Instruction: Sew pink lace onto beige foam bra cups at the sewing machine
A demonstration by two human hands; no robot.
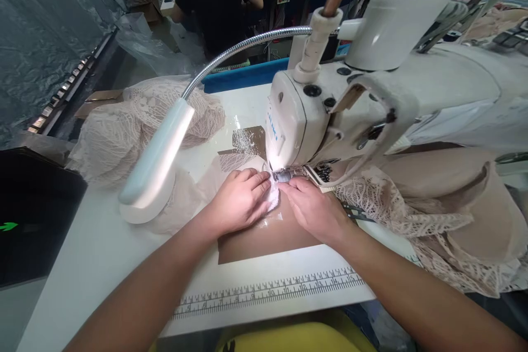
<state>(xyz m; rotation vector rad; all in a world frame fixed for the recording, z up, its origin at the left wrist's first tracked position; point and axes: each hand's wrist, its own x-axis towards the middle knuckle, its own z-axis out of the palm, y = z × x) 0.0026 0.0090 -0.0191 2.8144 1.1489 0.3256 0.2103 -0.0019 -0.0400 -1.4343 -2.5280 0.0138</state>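
Observation:
Beige lace fabric [233, 162] lies under the head of a white sewing machine [289, 121], its edge whitened by the lamp's glare. My left hand [241, 198] presses on the lit piece just left of the needle, fingers together and curled onto it. On the other side, my right hand [315, 206] has thumb and forefinger pinched at the fabric's edge, close to the presser foot [282, 176]. Glare and fingertips hide the exact stitching point. A brown sheet [264, 245] covers the table beneath both hands.
A lamp [159, 157] on a bent metal neck hangs at the left. Lace is heaped behind it [152, 104], and beige lace garments with moulded cups [482, 203] pile at the right. A printed ruler [268, 291] runs along the table's front. A person in black [216, 0] sits beyond.

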